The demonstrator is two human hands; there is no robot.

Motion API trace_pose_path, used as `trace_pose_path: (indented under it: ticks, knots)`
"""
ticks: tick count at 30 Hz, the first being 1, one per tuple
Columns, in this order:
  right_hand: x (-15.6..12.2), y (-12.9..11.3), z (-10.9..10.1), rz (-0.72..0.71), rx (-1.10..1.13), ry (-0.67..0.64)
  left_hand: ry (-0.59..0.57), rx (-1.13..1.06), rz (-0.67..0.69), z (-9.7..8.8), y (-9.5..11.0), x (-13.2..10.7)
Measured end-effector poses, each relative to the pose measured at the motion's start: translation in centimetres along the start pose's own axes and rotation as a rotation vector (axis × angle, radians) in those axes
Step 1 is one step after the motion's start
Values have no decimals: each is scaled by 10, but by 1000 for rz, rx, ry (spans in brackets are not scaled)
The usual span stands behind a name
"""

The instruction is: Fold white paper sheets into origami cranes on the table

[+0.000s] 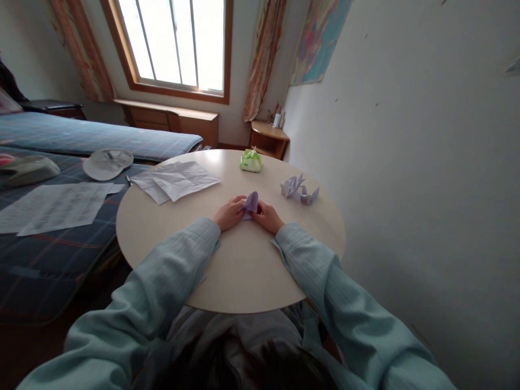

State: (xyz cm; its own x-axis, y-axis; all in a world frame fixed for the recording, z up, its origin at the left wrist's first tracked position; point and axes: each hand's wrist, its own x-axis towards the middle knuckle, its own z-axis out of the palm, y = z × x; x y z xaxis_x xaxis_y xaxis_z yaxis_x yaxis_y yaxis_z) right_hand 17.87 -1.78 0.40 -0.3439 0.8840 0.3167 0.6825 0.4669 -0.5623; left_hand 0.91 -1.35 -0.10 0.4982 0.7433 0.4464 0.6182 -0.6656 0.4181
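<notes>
Between my hands, over the middle of the round table, is a small piece of folded purple paper with a rounded flap standing up. My left hand grips its left side, fingers closed on the paper. On the other side my right hand pinches the lower right edge. The fingertips of both hands are partly hidden by the paper. To the right on the tabletop sit several folded paper figures in pale purple, pointed and upright.
Creased paper sheets lie at the table's back left. A green tissue pack stands at the far edge. Left of the table, a bed holds printed sheets and a light cap. A white wall rises at the right.
</notes>
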Motion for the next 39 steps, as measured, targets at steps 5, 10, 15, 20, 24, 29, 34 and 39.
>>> trace_pose_path:
  ticks: [5, 10, 15, 20, 24, 29, 34, 39]
  knots:
    - [1, 1, 1, -10, 5, 4, -24, -14, -7, -1, 1, 0]
    - [0, 1, 1, -11, 26, 2, -19, -29, -9, 1, 0, 1]
    - [-1, -2, 0, -6, 51, 11, -27, -24, -36, 1, 0, 1]
    - [-2, -4, -1, 5, 55, 28, -32, -18, -45, 0, 1, 1]
    - [-2, -3, 0, 14, 87, 56, -34, -18, -39, -1, 3, 1]
    - [-2, -2, 1, 32, 152, 89, -28, -9, -56, -1, 2, 0]
    - [-2, -3, 1, 41, 186, 84, -35, -8, -29, 0, 0, 1]
    - [-1, -1, 2, 18, 169, 60, -40, 3, -25, -1, 2, 1]
